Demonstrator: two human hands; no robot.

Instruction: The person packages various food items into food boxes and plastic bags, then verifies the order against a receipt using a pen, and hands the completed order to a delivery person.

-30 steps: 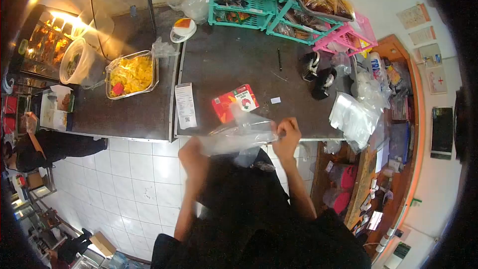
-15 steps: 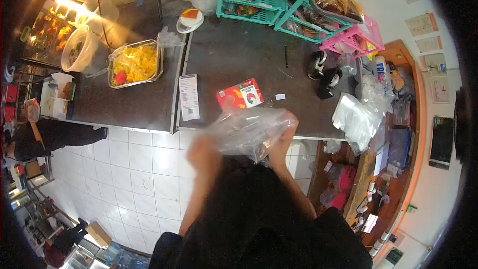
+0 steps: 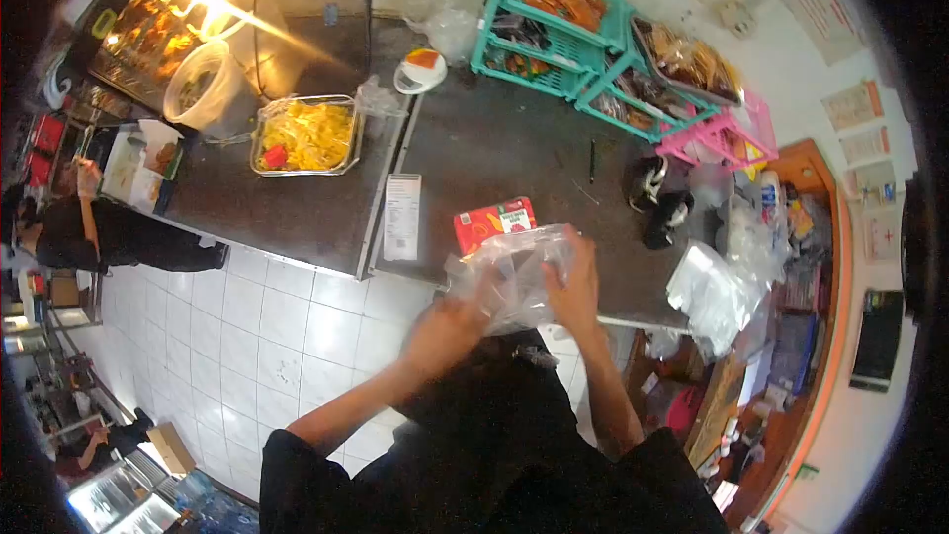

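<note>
A clear plastic bag [image 3: 514,272] is stretched between my two hands at the table's front edge. My left hand [image 3: 455,326] is blurred and grips the bag's left side, its fingers partly hidden by the plastic. On the right side my right hand [image 3: 576,282] pinches the bag, fingers pointing up. Just behind the bag lies a red box [image 3: 494,222] with a white patch, partly covered by the plastic. A long white receipt [image 3: 401,218] is flat on the dark table [image 3: 484,153], left of the box.
Yellow food fills a foil tray [image 3: 306,135] at the left. Teal racks [image 3: 549,44] and a pink rack [image 3: 727,138] stand at the back right. Plastic bags [image 3: 707,292] hang over the right edge. A person in black [image 3: 129,232] works at the far left.
The bag has gone from spread wide to more bunched. My left hand has moved down and right, and the view has shifted, so the table's things appear further right.
</note>
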